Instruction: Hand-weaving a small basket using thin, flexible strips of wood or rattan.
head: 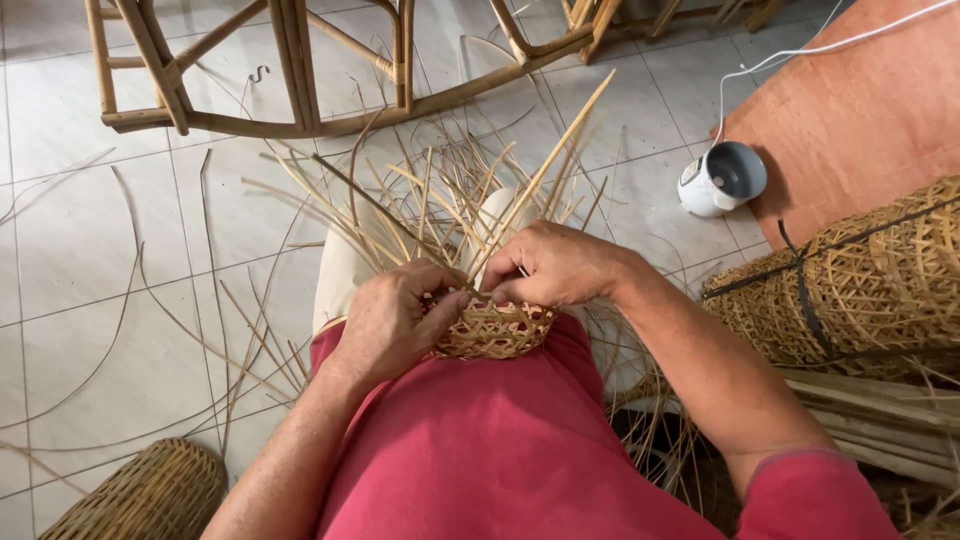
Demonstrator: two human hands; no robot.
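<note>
A small half-woven cane basket (495, 335) rests on my lap against my red shirt, with many loose cane strips (440, 200) fanning up and away from it. My left hand (392, 318) grips the basket's left rim, thumb pressed on the weave. My right hand (555, 265) pinches strips at the top of the rim, fingers closed on them. Both hands meet over the open-mesh weave. Part of the basket is hidden under my fingers.
A rattan chair frame (300, 70) stands on the tiled floor ahead. A roll of woven cane mesh (860, 280) lies at right, with a bundle of cane below it. A white round device (722, 178) with a cable sits by an orange mat (860, 110). A woven basket (150, 495) sits at bottom left.
</note>
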